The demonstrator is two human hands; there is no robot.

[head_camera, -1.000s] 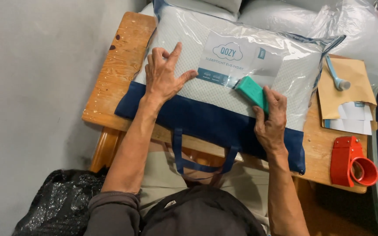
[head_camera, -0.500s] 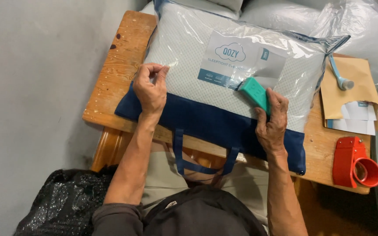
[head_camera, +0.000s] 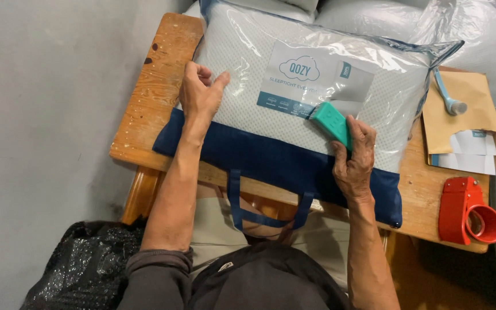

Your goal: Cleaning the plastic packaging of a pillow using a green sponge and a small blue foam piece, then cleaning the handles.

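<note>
Both hands on pillow (head_camera: 294,86) — left hand (head_camera: 199,95) reopened

A small packing station, likely in a workshop or storeroom: a worn wooden table (head_camera: 156,74) stands against a bare grey wall (head_camera: 47,115), carrying a bagged pillow (head_camera: 294,63) in clear plastic with a navy carry band. At the table's right edge lie a red tape dispenser (head_camera: 466,209), brown envelopes (head_camera: 460,103) and label sheets (head_camera: 469,155). More plastic-wrapped bedding (head_camera: 431,23) is piled beyond the far edge.
</note>
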